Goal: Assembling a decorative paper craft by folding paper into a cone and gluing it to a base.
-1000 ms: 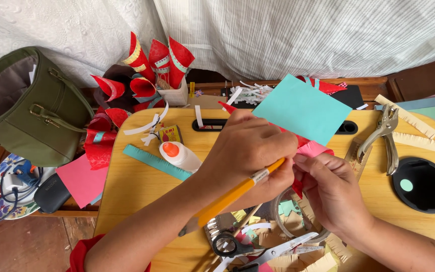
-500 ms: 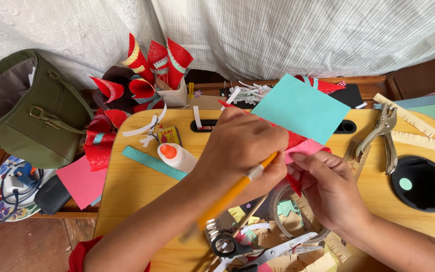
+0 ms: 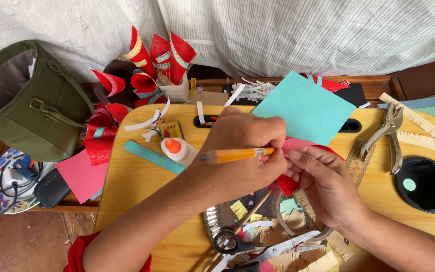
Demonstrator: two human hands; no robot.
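The left hand (image 3: 245, 143) grips a yellow pencil (image 3: 235, 155) and the right hand (image 3: 323, 184) pinches red paper (image 3: 298, 148) between them, a teal sheet (image 3: 303, 108) just beyond; finished red cones (image 3: 159, 53) stand far left, scraps and scissors (image 3: 268, 249) lying below.

Left hand (image 3: 242, 146) holds an orange pencil (image 3: 235, 155); right hand (image 3: 323, 184) pinches red paper (image 3: 290, 184) beside a teal sheet (image 3: 303, 108).
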